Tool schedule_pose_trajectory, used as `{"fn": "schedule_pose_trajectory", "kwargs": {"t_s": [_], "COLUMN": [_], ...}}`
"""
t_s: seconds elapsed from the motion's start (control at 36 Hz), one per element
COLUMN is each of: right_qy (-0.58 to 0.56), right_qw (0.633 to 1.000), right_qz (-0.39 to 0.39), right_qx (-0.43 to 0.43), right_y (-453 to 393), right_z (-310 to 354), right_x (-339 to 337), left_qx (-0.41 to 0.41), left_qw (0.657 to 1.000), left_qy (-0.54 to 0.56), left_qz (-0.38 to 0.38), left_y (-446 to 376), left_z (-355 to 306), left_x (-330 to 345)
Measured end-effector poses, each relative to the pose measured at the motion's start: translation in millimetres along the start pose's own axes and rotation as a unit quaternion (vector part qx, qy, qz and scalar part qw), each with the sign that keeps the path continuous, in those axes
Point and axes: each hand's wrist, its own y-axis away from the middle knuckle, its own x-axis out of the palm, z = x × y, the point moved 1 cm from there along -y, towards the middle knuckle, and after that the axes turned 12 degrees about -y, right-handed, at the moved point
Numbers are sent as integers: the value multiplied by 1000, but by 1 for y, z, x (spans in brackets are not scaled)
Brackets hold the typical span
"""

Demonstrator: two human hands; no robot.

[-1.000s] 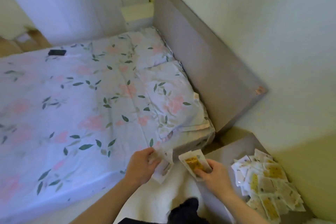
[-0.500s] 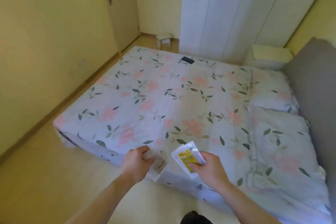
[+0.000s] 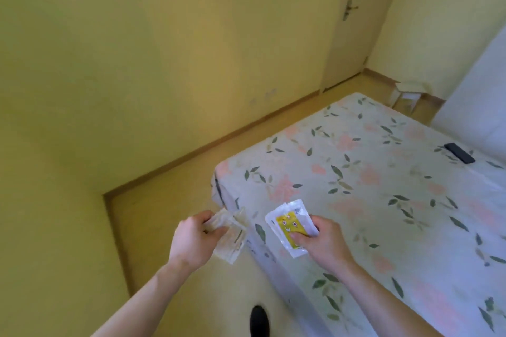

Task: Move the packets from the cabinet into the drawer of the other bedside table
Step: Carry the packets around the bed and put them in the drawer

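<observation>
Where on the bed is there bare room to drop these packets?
The bed is bare from its near corner across to the black phone by the far edge. Crowded only beneath the right hand holding packets.

Packets [image 3: 291, 227]: glossy plastic film, white with yellow print. Second bunch of packets [image 3: 230, 235]: translucent, crinkled film. Bed [image 3: 383, 186] cover: matt floral cloth. Floor [image 3: 153, 216]: smooth wood-look. Door handle [image 3: 348, 9]: metal. Walls: matt paint.

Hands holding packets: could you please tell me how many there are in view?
2. The left hand grips a pale bunch of packets over the floor; the right hand grips a yellow-printed bunch over the bed. Packets within each bunch overlap, uncounted.
</observation>
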Motion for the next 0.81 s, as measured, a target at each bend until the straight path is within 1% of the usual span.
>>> {"fn": "schedule_pose_trajectory", "kwargs": {"t_s": [0.19, 0.33, 0.42, 0.53, 0.64, 0.72, 0.81], "right_qy": [46, 78, 99, 103, 86, 63, 42], "right_qw": [993, 979, 971, 971, 980, 988, 994], "right_qz": [109, 186, 210, 206, 174, 136, 96], "right_qx": [-20, -40, -59, -60, -39, -24, -5], "right_y": [-129, -203, -245, -302, -352, -385, -416], "right_z": [72, 135, 164, 191, 214, 228, 241], "right_x": [103, 185, 232, 287, 327, 346, 350], "left_qx": [-82, -153, -178, -165, -153, -123, -84], "left_qw": [995, 981, 976, 978, 984, 990, 996], "left_qy": [19, 61, 69, 66, 55, 52, 26], "left_qz": [-48, -102, -109, -108, -74, -43, -14], "left_y": [-80, -130, -173, -246, -329, -392, -456], "left_z": [62, 117, 152, 187, 211, 214, 206], "left_x": [-70, -114, -131, -152, -174, -190, -202]}}
